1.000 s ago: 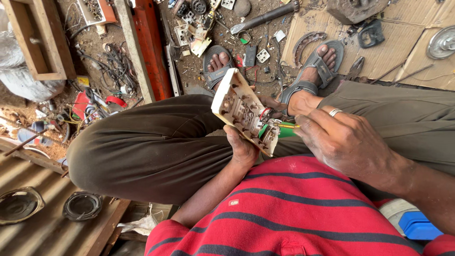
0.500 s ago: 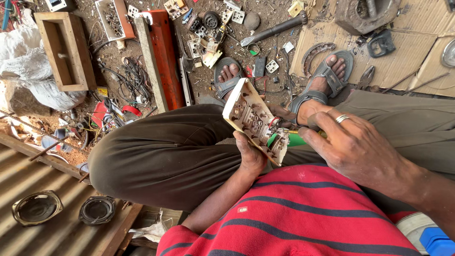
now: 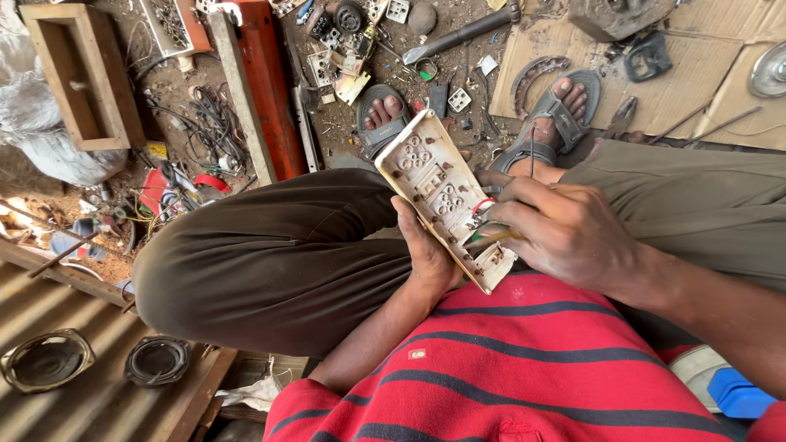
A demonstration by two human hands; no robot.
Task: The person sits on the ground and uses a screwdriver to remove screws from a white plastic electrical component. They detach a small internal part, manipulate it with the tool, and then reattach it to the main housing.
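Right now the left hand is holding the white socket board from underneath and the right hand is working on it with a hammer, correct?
Not a hammer. The head view shows the right hand holding a thin yellowish tool against the white socket board. The left hand does hold the board from underneath.

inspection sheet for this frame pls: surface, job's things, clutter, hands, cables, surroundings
Surface: bare dirt floor with flattened cardboard at the far right.
Job's things: worn white socket panel held tilted over the lap; thin yellowish tool against its near end.
Clutter: small sockets and switch parts, metal bar, wooden box, red metal piece, two round speakers.
Hands: left hand grips the panel from below; right hand pinches the tool, fingers on the panel.
Cables: black wire tangle on the floor; a red wire loop at the panel.
Surroundings: corrugated sheet at the left; sandalled feet.
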